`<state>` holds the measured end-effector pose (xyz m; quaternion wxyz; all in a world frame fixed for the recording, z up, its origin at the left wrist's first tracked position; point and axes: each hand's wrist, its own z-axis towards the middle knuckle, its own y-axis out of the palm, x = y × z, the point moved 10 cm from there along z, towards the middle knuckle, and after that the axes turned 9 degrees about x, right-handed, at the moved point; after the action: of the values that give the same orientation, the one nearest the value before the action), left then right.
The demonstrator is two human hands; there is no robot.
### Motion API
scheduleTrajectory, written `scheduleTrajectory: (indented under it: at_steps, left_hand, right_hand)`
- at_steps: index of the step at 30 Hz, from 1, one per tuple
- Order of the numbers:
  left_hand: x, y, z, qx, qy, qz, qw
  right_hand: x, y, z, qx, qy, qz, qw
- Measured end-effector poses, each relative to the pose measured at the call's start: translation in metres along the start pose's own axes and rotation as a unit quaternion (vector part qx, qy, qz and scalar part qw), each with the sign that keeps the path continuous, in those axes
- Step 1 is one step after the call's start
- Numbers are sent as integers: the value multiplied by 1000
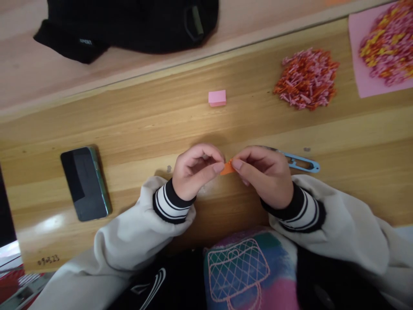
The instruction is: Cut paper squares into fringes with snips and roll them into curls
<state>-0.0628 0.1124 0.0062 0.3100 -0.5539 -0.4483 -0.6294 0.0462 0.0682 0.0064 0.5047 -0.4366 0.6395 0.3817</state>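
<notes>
Between my two hands is a small orange piece of paper [227,168], pinched at both ends just above the wooden table. My left hand [198,172] grips its left end with thumb and forefinger. At the right end, the thumb and forefinger of my right hand [266,174] are closed on the same piece. A blue utility knife [305,164] lies on the table beside my right hand, which partly hides it. Beyond my hands sits a small stack of pink paper slips [217,98].
A pile of small pink and orange twisted pieces [308,79] lies at the back right. Farther right, a mixed pile [392,47] with yellow rests on a pink sheet [358,73]. A phone [85,183] lies on the left. Black clothing [135,26] is across the table.
</notes>
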Motion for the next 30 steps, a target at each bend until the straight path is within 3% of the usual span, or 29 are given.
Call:
scheduleTrajectory:
  at_steps: [10, 30]
  left_hand:
    - [2, 0, 0, 12, 0, 11, 1000]
    - [0, -4, -1, 55, -3, 55, 997]
  right_hand:
    - [-19, -12, -6, 62, -119, -127, 983]
    - [-32, -13, -11, 93, -189, -227, 951]
